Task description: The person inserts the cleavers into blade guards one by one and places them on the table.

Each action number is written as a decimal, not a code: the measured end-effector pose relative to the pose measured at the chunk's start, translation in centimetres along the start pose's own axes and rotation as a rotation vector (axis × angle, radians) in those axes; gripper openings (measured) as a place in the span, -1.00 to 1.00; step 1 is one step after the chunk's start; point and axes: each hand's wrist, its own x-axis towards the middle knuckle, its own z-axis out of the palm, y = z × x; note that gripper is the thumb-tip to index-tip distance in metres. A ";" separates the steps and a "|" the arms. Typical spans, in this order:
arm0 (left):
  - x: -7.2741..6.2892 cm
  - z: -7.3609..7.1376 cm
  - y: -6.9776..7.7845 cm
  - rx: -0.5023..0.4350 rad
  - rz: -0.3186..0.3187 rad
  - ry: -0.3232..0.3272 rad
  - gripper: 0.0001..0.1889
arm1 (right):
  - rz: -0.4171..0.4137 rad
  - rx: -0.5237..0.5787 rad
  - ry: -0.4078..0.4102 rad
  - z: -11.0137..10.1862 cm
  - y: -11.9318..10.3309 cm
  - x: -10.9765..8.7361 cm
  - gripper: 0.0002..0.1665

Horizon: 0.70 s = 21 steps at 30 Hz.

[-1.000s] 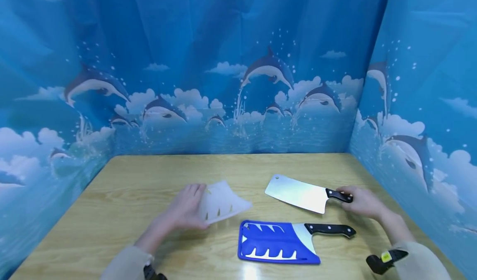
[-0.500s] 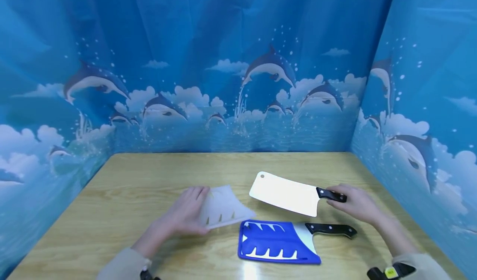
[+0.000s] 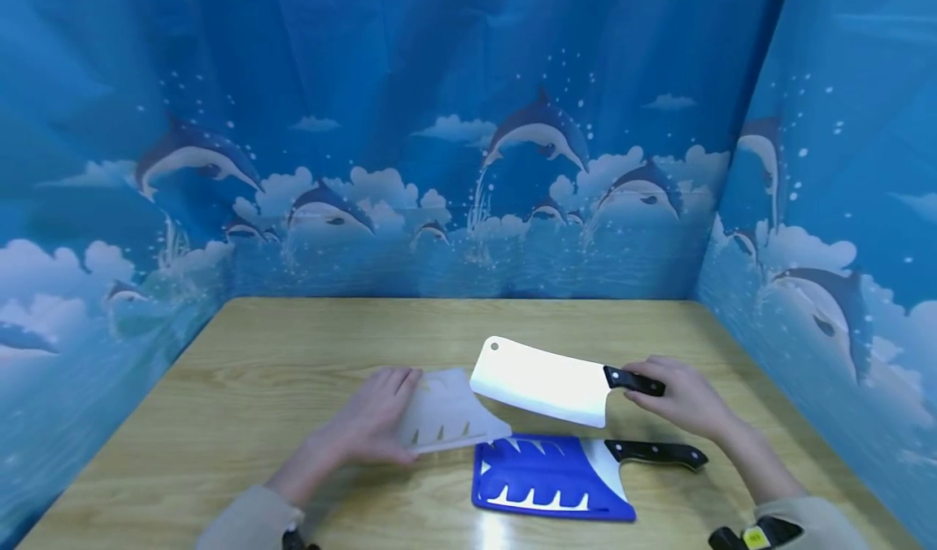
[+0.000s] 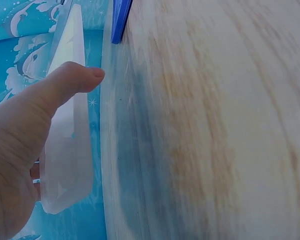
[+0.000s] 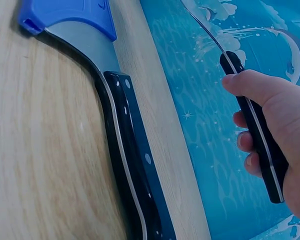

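Observation:
In the head view, my left hand point(image 3: 376, 416) grips a translucent white knife sheath point(image 3: 450, 412) by its closed end, and its wide mouth faces right. The left wrist view shows the sheath point(image 4: 72, 165) held above the table, thumb along one face. My right hand point(image 3: 681, 395) holds a cleaver point(image 3: 545, 379) by its black handle point(image 5: 257, 125), fingers curled round it. Its bare, bright blade points left, the holed tip close to the sheath's mouth. In front lies a second cleaver with a black handle point(image 3: 655, 452), its blade inside a blue sheath point(image 3: 545, 481).
The wooden table point(image 3: 293, 347) carries the blue-sheathed cleaver near its front middle, below both hands. Blue curtains point(image 3: 410, 127) printed with dolphins and clouds hang behind the table and along its sides.
My right hand has moved left with the cleaver, bringing the blade tip close to the white sheath. My left hand has shifted slightly right with the sheath. The blue-sheathed cleaver stays put.

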 end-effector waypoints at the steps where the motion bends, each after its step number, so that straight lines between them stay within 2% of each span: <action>1: 0.0 0.0 0.0 0.000 -0.001 -0.002 0.10 | 0.007 -0.002 -0.002 0.0 0.0 0.0 -0.66; 10: 0.1 -0.1 0.4 -0.001 -0.015 -0.050 0.11 | 0.019 -0.014 0.003 0.0 -0.1 -0.1 -0.64; 21: 0.2 0.1 0.5 0.007 0.002 -0.036 0.12 | 0.037 -0.025 0.017 0.0 0.1 -0.1 -0.64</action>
